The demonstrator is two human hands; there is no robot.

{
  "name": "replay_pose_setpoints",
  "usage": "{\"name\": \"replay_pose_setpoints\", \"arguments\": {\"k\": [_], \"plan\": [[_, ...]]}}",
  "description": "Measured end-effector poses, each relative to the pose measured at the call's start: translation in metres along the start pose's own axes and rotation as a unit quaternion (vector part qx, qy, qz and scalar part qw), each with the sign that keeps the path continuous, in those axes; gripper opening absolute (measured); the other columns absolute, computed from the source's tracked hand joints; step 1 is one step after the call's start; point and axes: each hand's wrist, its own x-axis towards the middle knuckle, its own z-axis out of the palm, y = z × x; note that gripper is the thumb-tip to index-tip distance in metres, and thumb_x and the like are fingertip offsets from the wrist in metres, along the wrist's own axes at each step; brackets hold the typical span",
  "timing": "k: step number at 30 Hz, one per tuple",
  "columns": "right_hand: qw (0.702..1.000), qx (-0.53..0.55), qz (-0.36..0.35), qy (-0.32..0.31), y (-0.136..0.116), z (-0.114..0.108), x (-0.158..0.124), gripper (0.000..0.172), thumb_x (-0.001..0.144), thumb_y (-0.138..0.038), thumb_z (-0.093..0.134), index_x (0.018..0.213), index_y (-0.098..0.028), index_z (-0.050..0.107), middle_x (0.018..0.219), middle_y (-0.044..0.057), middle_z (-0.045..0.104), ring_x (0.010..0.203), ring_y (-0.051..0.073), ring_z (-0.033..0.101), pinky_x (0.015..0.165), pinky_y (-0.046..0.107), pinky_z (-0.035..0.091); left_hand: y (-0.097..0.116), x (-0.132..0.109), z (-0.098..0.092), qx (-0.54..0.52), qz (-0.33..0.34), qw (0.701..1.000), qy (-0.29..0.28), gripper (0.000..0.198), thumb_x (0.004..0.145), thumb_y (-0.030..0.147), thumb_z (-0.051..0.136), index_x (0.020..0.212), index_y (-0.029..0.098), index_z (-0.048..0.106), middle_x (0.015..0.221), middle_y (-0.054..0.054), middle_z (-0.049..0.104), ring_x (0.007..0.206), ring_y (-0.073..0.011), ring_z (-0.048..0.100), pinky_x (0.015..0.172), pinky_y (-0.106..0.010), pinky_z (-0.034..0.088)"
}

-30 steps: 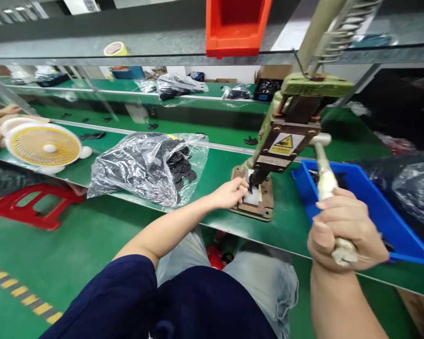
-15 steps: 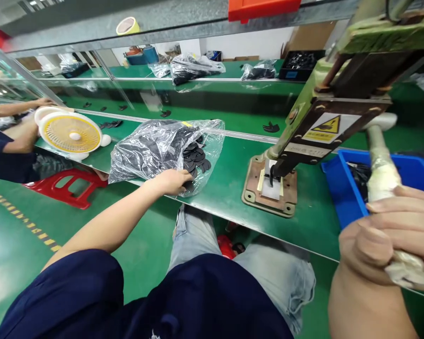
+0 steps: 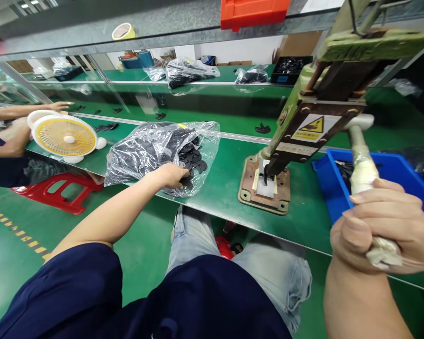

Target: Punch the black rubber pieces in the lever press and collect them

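Note:
My left hand (image 3: 172, 176) is at the mouth of a clear plastic bag (image 3: 134, 150) full of black curved parts (image 3: 194, 157). Its fingers are closed on a black curved part at the near edge of the pile; the fingertips partly hide it. On the right, my right hand (image 3: 385, 226) wraps round the taped lever handle (image 3: 362, 172) of a green hand press (image 3: 300, 113). Below the press head, a black curved part (image 3: 265, 175) rests on the light metal fixture (image 3: 265, 189) on the base plate (image 3: 245, 195).
A blue bin (image 3: 330, 197) with black parts stands right of the press. Left of the bag are a yellow-and-white fan (image 3: 65, 136) and a co-worker's arms (image 3: 17, 134). Loose black parts (image 3: 262, 128) lie behind the rail. A red stool (image 3: 60, 190) is below the bench.
The view has shifted slightly. My left hand has moved a little into the parts at the bag's mouth. My right hand stays on the lever handle. The co-worker's hand has shifted beyond the fan.

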Motion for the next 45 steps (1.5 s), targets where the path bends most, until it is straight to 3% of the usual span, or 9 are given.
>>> {"name": "replay_pose_setpoints", "arguments": {"k": [6,10,13,17,21,26,30,41,45], "plan": [[1.000,0.026,-0.018,0.000,0.006,0.002,0.002,0.048,0.068,-0.035,0.079,0.045,-0.021,0.040,0.045,-0.005,0.053,0.055,0.016,0.064,0.079,0.047,0.057,-0.003,-0.002,-0.006,-0.072,0.027,0.996,0.038,0.026,0.081,0.035,0.075,0.106,0.027,0.074,0.107,-0.004,0.077,0.090,-0.0229,0.070,0.076,-0.028,0.045],[0.999,0.028,-0.023,-0.024,0.003,-0.001,0.004,0.041,0.067,-0.031,0.079,0.047,-0.021,0.045,0.046,-0.005,0.054,0.057,0.018,0.065,0.078,0.048,0.056,0.011,-0.002,-0.022,-0.207,0.042,0.973,0.094,0.025,0.093,0.046,0.065,0.090,0.023,0.071,0.082,0.000,0.072,0.070,-0.0166,0.062,0.064,-0.026,0.040],[0.999,-0.001,0.014,-0.030,-0.007,-0.001,0.004,0.037,0.069,-0.030,0.078,0.051,-0.022,0.047,0.051,-0.005,0.056,0.063,0.018,0.067,0.088,0.052,0.057,0.036,0.008,-0.026,-0.388,0.047,0.913,0.119,0.035,0.093,0.053,0.066,0.083,0.019,0.063,0.070,0.000,0.067,0.060,-0.0128,0.057,0.056,-0.024,0.038],[0.999,-0.012,0.019,-0.045,-0.017,-0.001,0.005,0.033,0.072,-0.029,0.075,0.054,-0.022,0.048,0.053,-0.005,0.056,0.066,0.017,0.066,0.092,0.054,0.056,0.078,0.033,-0.019,-0.579,0.079,0.806,0.094,0.040,0.091,0.055,0.071,0.087,0.017,0.058,0.066,-0.002,0.069,0.057,-0.0123,0.063,0.055,-0.022,0.048],[0.997,-0.015,0.018,-0.079,-0.022,-0.004,0.007,0.027,0.074,-0.022,0.072,0.059,-0.022,0.049,0.057,-0.004,0.057,0.072,0.018,0.066,0.095,0.055,0.055,0.118,0.059,-0.012,-0.636,0.095,0.762,0.071,0.040,0.089,0.050,0.078,0.090,0.016,0.056,0.066,-0.004,0.072,0.057,-0.0126,0.068,0.054,-0.021,0.052],[0.994,-0.021,0.031,-0.103,-0.027,-0.009,0.008,0.024,0.074,-0.017,0.070,0.062,-0.023,0.050,0.060,-0.005,0.059,0.074,0.018,0.065,0.098,0.057,0.055,0.159,0.090,-0.013,-0.665,0.110,0.736,0.054,0.036,0.088,0.040,0.082,0.096,0.016,0.055,0.066,-0.002,0.072,0.059,-0.0141,0.072,0.056,-0.021,0.055],[0.993,-0.023,0.039,-0.108,-0.027,-0.010,0.007,0.023,0.074,-0.018,0.069,0.063,-0.024,0.051,0.061,-0.006,0.059,0.074,0.018,0.065,0.100,0.057,0.055,0.179,0.111,-0.017,-0.663,0.108,0.740,0.042,0.027,0.092,0.032,0.079,0.095,0.014,0.059,0.067,-0.002,0.071,0.055,-0.0117,0.070,0.053,-0.019,0.054],[0.994,-0.018,0.040,-0.099,-0.026,-0.009,0.006,0.021,0.073,-0.019,0.068,0.062,-0.024,0.052,0.062,-0.007,0.060,0.074,0.018,0.065,0.099,0.056,0.056,0.210,0.119,-0.025,-0.667,0.077,0.741,0.015,0.031,0.095,0.039,0.075,0.086,0.016,0.056,0.061,-0.004,0.071,0.050,-0.0113,0.067,0.048,-0.018,0.049],[0.994,-0.025,0.037,-0.104,-0.025,-0.010,0.007,0.020,0.074,-0.020,0.068,0.063,-0.025,0.052,0.063,-0.008,0.060,0.075,0.018,0.066,0.100,0.057,0.056,0.201,0.122,-0.027,-0.675,0.078,0.733,0.040,0.033,0.092,0.040,0.077,0.084,0.016,0.057,0.059,-0.002,0.068,0.049,-0.0102,0.064,0.047,-0.018,0.047]]}}
